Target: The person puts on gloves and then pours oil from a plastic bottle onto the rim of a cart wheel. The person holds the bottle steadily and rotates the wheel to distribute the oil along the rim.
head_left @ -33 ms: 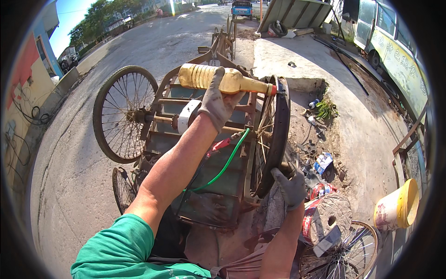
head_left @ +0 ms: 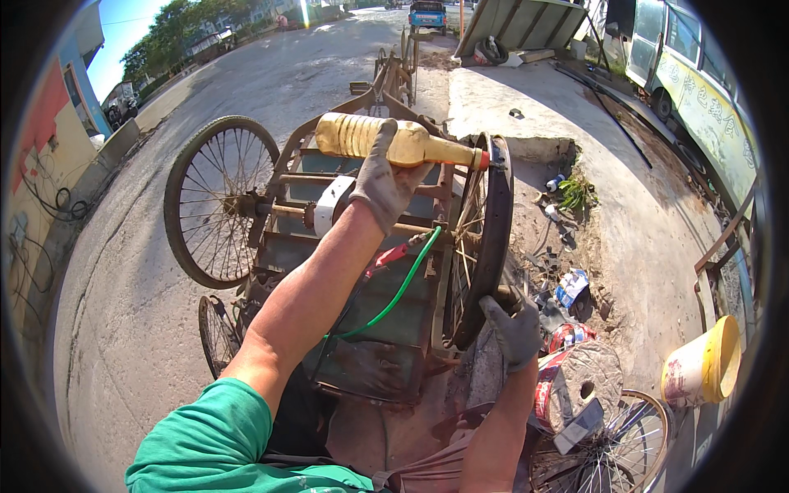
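Observation:
My left hand (head_left: 385, 177), in a grey glove, is closed around a ribbed plastic bottle (head_left: 341, 134), yellowish inside. The bottle lies almost level, and its red tip (head_left: 483, 160) meets the top of the right wheel's dark rim (head_left: 499, 197). Lower on that wheel, my gloved right hand (head_left: 514, 329) grips the near edge of the rim. Between the wheels is an upturned rusty cart frame (head_left: 362, 177) with greenish panels and an axle. A red clamp (head_left: 386, 259) and a green cable (head_left: 403, 287) are attached at the axle near the right wheel.
A spoked wheel with its tyre (head_left: 177, 205) stands at left. At lower right are a dusty round spool (head_left: 575, 382), a loose spoked wheel (head_left: 637, 440) and a tipped yellow-white bucket (head_left: 699, 366). Rubble lies beside a broken concrete slab (head_left: 526, 103). A painted bus (head_left: 699, 90) stands far right.

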